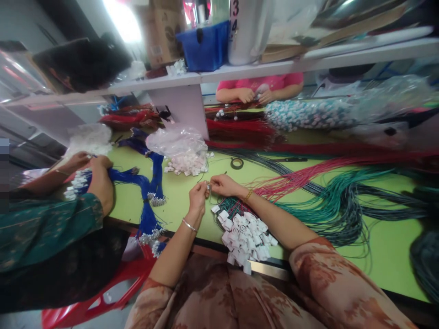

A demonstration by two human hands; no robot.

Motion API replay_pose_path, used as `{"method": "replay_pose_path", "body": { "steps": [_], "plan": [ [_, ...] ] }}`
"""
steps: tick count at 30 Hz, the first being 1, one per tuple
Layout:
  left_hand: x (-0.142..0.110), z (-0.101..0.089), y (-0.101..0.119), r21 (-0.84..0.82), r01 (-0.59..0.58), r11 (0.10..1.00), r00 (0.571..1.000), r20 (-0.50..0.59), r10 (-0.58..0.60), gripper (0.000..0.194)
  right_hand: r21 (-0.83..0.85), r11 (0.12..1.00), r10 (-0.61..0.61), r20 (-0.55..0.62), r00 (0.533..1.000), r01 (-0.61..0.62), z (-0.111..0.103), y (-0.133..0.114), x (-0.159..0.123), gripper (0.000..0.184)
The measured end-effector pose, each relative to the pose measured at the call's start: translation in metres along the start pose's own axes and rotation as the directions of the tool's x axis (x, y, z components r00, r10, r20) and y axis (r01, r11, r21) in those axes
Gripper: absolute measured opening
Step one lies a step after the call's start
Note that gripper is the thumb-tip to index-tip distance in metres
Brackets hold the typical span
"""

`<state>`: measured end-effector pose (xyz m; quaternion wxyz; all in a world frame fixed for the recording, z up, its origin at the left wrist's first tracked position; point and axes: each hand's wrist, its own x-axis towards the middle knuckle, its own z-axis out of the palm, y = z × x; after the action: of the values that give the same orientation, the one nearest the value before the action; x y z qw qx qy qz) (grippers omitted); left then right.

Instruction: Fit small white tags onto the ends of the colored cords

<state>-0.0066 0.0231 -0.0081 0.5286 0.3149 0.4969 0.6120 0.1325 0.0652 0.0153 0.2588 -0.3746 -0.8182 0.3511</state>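
My left hand and my right hand meet over the green table, both with fingers pinched. Between the fingertips sits a small white connector, partly covered by my fingers. A thin dark wire loops down just below it, and my right fingertips seem to pinch its end. Under my right forearm lies a heap of white connectors on wire ends, hanging a little over the table edge. Red wires, green wires and dark grey wires run off to the right.
Loose white connectors spill from a plastic bag. A black tape roll and a dark-handled tool lie behind my hands. Left, a co-worker's hands work near blue wires. Another person in pink sits opposite beneath a shelf.
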Motion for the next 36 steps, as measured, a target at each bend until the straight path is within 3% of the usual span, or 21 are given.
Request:
{"method": "replay_pose_path", "body": {
  "steps": [9, 16, 19, 21, 23, 26, 29, 32, 33, 34, 36],
  "plan": [
    [0.0, -0.005, -0.001, 0.031, 0.02, 0.999, 0.999, 0.046, -0.021, 0.038, 0.092, 0.994, 0.052, -0.013, 0.999, -0.051, 0.005, 0.007, 0.001, 0.025],
    [0.001, -0.008, 0.002, 0.074, -0.008, 0.997, 0.998, 0.064, 0.004, 0.034, -0.031, 0.999, 0.011, -0.031, 0.999, -0.012, 0.003, 0.003, 0.001, 0.024],
    [0.001, -0.011, 0.007, 0.159, -0.123, 0.98, 0.992, 0.046, 0.117, 0.026, -0.031, 0.999, -0.006, 0.047, 0.999, 0.007, -0.02, 0.006, -0.004, 0.029],
    [0.001, -0.014, 0.01, 0.225, -0.188, 0.956, 0.982, 0.047, 0.182, 0.021, -0.066, 0.998, 0.011, 0.159, 0.987, -0.001, -0.045, 0.011, -0.015, 0.035],
    [0.002, -0.017, 0.014, 0.263, -0.23, 0.937, 0.973, 0.045, 0.226, 0.019, -0.181, 0.983, 0.077, 0.248, 0.966, -0.032, -0.072, 0.018, -0.035, 0.044],
    [-0.002, -0.016, 0.025, 0.341, -0.348, 0.873, 0.934, 0.043, 0.355, 0.021, -0.308, 0.951, 0.121, 0.289, 0.95, -0.028, -0.105, 0.027, -0.081, 0.066],
    [-0.024, 0.0, 0.045, 0.435, -0.52, 0.735, 0.85, 0.182, 0.494, 0.025, -0.354, 0.935, 0.122, 0.277, 0.953, -0.017, -0.114, 0.029, -0.134, 0.103],
    [-0.069, 0.032, 0.063, 0.397, -0.653, 0.644, 0.747, 0.476, 0.464, 0.029, -0.415, 0.909, 0.086, 0.278, 0.957, 0.039, -0.103, 0.026, -0.178, 0.128],
    [-0.086, 0.045, 0.066, 0.375, -0.697, 0.611, 0.685, 0.6, 0.413, 0.032, -0.444, 0.895, 0.075, 0.269, 0.96, 0.055, -0.098, 0.025, -0.188, 0.132],
    [-0.103, 0.057, 0.067, 0.354, -0.763, 0.541, 0.582, 0.74, 0.336, 0.037, -0.47, 0.88, 0.067, 0.259, 0.964, 0.066, -0.092, 0.025, -0.196, 0.134],
    [-0.13, 0.078, 0.061, 0.271, -0.914, 0.303, 0.316, 0.942, 0.112, 0.047, -0.503, 0.861, 0.057, 0.241, 0.969, 0.075, -0.085, 0.024, -0.205, 0.133]
  ]
}}
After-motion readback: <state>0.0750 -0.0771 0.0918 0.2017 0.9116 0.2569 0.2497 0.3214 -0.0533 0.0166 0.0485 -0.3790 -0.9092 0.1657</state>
